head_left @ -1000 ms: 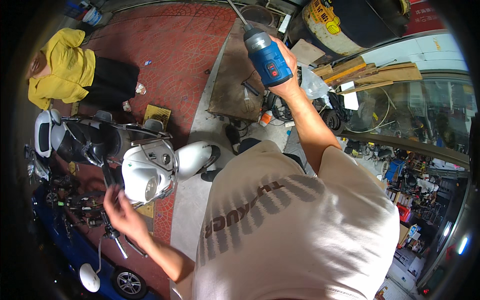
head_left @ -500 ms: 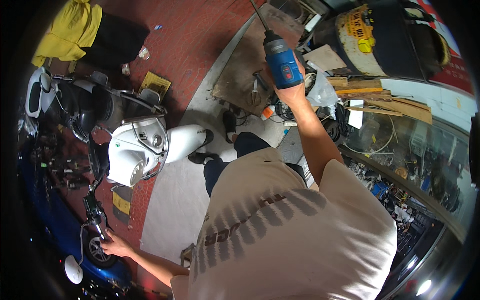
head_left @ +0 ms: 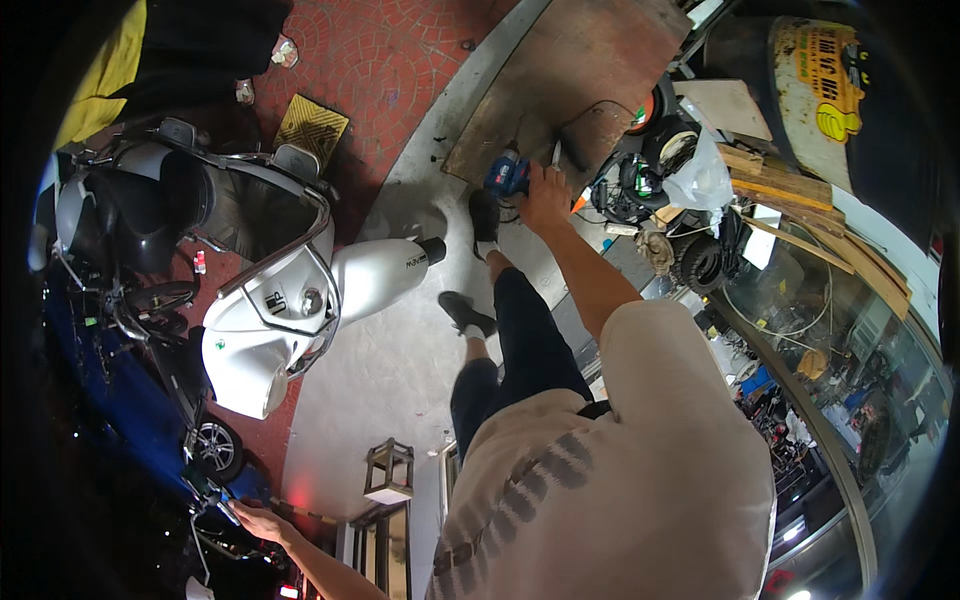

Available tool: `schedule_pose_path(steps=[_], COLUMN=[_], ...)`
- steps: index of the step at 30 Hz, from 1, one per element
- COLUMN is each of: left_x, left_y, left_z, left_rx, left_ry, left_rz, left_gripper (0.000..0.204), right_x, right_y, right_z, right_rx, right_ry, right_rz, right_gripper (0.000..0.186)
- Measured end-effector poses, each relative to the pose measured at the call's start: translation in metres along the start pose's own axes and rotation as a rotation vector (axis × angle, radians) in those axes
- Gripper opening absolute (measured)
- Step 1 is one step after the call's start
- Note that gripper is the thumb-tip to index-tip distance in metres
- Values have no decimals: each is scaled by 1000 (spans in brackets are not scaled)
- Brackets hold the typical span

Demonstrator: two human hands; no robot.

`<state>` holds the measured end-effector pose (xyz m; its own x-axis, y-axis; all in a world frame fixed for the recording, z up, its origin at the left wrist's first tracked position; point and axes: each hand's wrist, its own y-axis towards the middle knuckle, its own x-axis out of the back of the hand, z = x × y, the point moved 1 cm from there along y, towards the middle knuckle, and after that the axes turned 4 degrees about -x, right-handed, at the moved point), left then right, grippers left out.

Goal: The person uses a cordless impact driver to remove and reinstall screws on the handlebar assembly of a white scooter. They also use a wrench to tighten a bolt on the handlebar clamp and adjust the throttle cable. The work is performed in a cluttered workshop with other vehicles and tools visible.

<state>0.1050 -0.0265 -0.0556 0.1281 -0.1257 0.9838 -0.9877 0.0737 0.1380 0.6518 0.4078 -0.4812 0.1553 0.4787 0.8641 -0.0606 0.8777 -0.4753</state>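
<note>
My right hand (head_left: 547, 200) is low at the far middle, beside a brown board on the ground. Its fingers are closed at the grip of a blue cordless drill (head_left: 507, 174); the hand hides that grip. A slim light-coloured tool (head_left: 557, 153) shows just beyond the fingers. At the lower left, my left hand (head_left: 262, 523) has its fingers around the end of a dark handlebar grip (head_left: 222, 506). The white scooter (head_left: 265, 325) stands at the left, its pale front mudguard (head_left: 385, 280) pointing toward my feet.
The brown board (head_left: 590, 60) lies at the far middle. Wood planks (head_left: 800, 205), a clear plastic bag (head_left: 700, 180) and a dark drum (head_left: 880, 110) crowd the right side. A yellow ramp block (head_left: 310, 133) sits beyond the scooter. Near my left arm is a small frame stool (head_left: 388, 472).
My right hand has come down from a raised position to the board with the drill. My body leans and my feet have shifted. My left hand stays at the handlebar grip.
</note>
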Motion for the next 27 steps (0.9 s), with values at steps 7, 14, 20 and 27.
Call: schedule_pose_path(steps=[7,14,20,27], left_x=[2,0,19,16], left_y=[15,9,7,10], left_z=[38,21,39,55], left_rx=[-47,73,131,140], left_ry=[-159,-194,-232,-52], left_rz=[-14,-56,-25,51], left_gripper=[59,57,57,33], right_x=[-60,-63,-52,-117], right_y=[24,38,104,172], right_z=[-11,-3,48,25], right_rx=[-144,-137,226,344], right_ry=[84,164,64,-252], right_rz=[-54,-229,-46,10], right_gripper=[81,73,31,23])
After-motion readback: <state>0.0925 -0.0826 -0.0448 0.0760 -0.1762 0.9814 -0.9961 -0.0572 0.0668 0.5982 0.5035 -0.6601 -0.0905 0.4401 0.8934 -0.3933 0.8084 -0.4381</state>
